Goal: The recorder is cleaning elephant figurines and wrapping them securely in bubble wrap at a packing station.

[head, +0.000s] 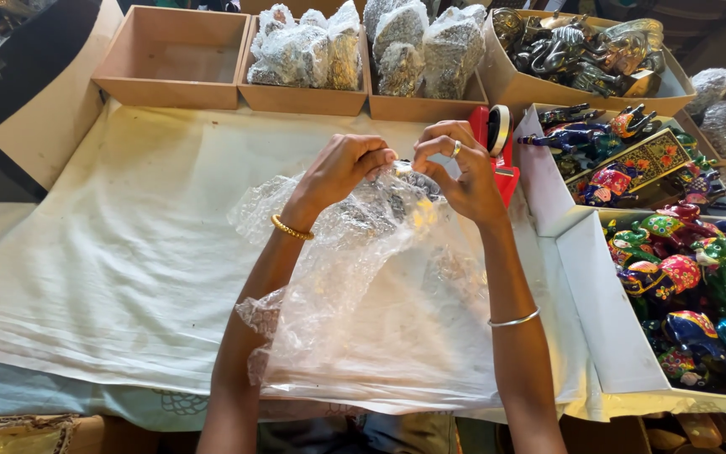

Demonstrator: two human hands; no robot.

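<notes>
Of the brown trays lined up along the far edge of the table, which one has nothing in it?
The leftmost brown tray: its floor is bare. The next two trays hold bubble-wrapped bundles, and the far-right box holds dark metal figurines.

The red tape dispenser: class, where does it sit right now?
In the head view, the red tape dispenser stands on the cloth-covered table just behind the right hand, beside the white box of painted elephant figurines.

Crinkly clear plastic bubble wrap [380, 311] lies on matt white cloth [128, 252], beside glossy painted elephant figurines [682, 277].
</notes>
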